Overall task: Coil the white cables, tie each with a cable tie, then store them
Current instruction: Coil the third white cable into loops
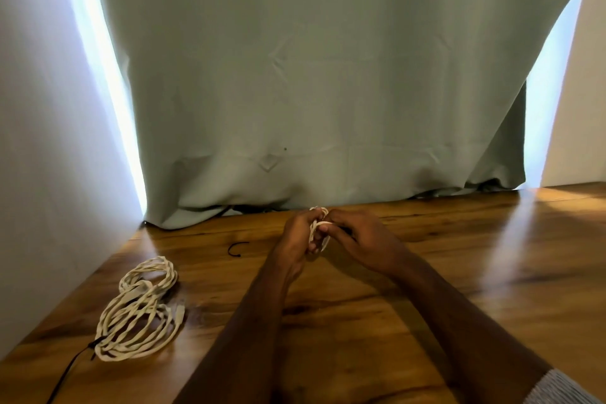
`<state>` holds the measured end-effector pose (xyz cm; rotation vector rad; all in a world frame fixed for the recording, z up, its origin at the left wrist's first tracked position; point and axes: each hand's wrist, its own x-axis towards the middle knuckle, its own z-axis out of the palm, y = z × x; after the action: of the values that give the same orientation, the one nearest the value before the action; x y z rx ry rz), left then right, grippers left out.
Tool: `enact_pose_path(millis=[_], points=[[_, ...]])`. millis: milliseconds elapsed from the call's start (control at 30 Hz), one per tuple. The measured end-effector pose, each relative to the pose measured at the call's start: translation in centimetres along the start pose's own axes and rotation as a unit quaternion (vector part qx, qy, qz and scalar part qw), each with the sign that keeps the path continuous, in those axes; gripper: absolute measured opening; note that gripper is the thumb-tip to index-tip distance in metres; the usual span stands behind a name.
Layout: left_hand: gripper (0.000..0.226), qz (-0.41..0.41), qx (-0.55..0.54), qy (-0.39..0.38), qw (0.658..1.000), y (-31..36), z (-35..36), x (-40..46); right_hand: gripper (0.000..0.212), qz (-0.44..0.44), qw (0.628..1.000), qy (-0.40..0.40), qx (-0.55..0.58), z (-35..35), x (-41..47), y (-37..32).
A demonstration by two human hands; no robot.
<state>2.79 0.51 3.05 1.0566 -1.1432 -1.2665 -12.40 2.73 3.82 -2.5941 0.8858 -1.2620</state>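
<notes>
White cable coil (318, 229) sits pinched between left hand (296, 236) and right hand (360, 239) (both grips tight); any slackening could let loops spring apart.

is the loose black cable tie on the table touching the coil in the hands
Apart. The head view shows the black cable tie lying alone on the table, with bare wood between it and the coil the hands hold.
</notes>
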Motion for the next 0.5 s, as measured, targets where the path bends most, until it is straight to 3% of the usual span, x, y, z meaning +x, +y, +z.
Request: enact_pose_path(millis=[167, 267, 333, 400, 500], points=[[0.044, -0.004, -0.038, -0.142, 0.989, -0.2, 0.5, -0.9, 0.014, 0.024, 0.998, 0.061, -0.012, -0.8, 0.2, 1.2], [0.06, -0.057, -0.071, -0.208, 0.974, -0.1, 0.4, -0.9, 0.02, 0.066, 0.994, 0.079, -0.021, -1.4, -0.1, 2.0], [0.055, -0.049, -0.074, -0.244, 0.966, 0.2, 0.4, -1.2, 0.026, 0.088, 0.994, 0.064, -0.022, -1.7, -0.2, 2.2], [0.045, -0.031, -0.094, -0.272, 0.957, 0.5, 0.5, -1.9, 0.029, 0.118, 0.987, 0.026, 0.103, -1.9, 0.1, 1.4], [0.043, -0.014, -0.179, -0.267, 0.947, 0.5, 0.3, -2.0, 0.036, 0.225, 0.922, -0.016, 0.315, -2.3, 0.0, 0.5]])
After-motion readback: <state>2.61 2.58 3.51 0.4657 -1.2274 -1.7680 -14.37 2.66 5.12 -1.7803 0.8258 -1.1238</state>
